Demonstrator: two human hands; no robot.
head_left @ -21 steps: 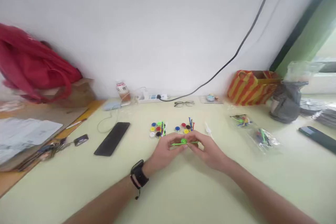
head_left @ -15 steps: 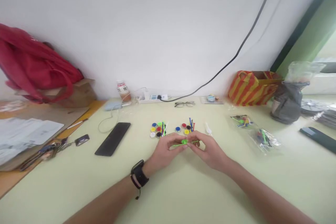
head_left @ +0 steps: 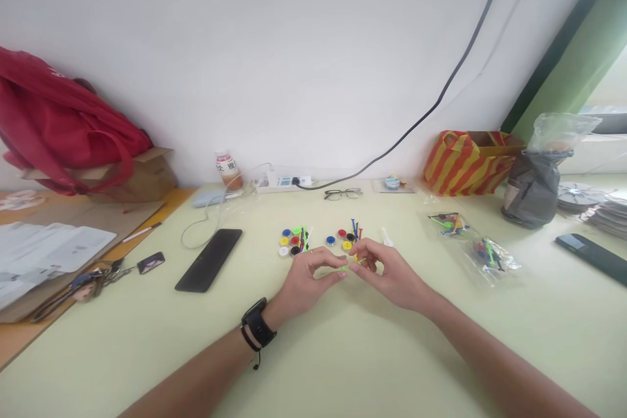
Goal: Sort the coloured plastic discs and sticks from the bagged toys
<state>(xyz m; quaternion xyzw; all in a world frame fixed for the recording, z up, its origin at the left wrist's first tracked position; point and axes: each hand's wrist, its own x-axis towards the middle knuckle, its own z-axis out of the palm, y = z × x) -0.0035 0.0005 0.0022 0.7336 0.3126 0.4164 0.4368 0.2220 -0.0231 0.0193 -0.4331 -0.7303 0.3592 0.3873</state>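
Observation:
My left hand [head_left: 308, 277], wearing a black watch, is closed in a pinch, with a small bright green plastic disc [head_left: 343, 268] between thumb and forefinger. Just right of it, my right hand [head_left: 389, 274] pinches what looks like a thin green stick [head_left: 362, 260], mostly hidden by the fingers. Fingertips of both hands are nearly touching. Behind my left hand lie several coloured plastic discs [head_left: 285, 241] beside a bundle of thin sticks [head_left: 304, 238]. Beyond my right hand is another group of discs [head_left: 331, 241] with blue and red sticks [head_left: 355, 230].
A black phone [head_left: 209, 260] and keys [head_left: 95, 281] lie to the left. Eyeglasses [head_left: 343, 194] and a power strip [head_left: 284, 183] are near the wall. Clear bags of plastic pieces [head_left: 492, 258] lie right, before a striped bag [head_left: 455, 163]. A white piece [head_left: 386, 237] lies behind my right hand.
The hands stay close together. Less of the green disc and stick shows between the fingers now, and the right fingertips have shifted slightly. The whole view has moved a little.

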